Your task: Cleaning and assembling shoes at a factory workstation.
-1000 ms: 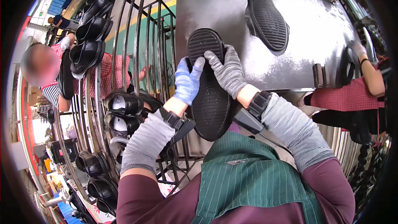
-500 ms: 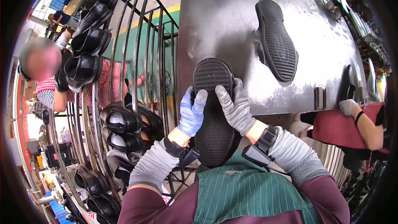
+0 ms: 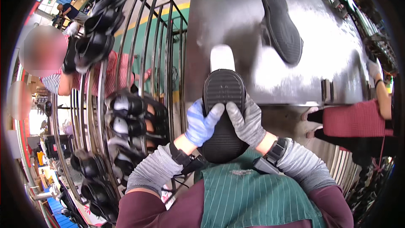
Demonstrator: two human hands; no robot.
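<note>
A black shoe (image 3: 224, 137) is held between both hands in front of my chest, its ridged sole facing up. My left hand (image 3: 201, 121), in a blue glove, grips its left edge with the thumb on the sole. On the right edge my right hand (image 3: 247, 123), in a grey glove, holds it the same way. Past the sole's far end shows a white, round-ended piece (image 3: 222, 58); I cannot tell whether it joins the shoe. A second black shoe (image 3: 283, 29) lies sole up on the dark metal table (image 3: 236, 25).
Left of me stands a metal rack (image 3: 145, 38) with several black shoes (image 3: 128, 124) on it. Behind the rack is a person in a red-patterned garment (image 3: 116, 74). Another person in a red apron (image 3: 353, 118) is at the table's right. A dark metal block (image 3: 325, 90) sits at its near edge.
The held shoe has come slightly right, with its far end lower. The white piece beyond it has come into view. At right, the co-worker's gloved hand has moved farther away.
</note>
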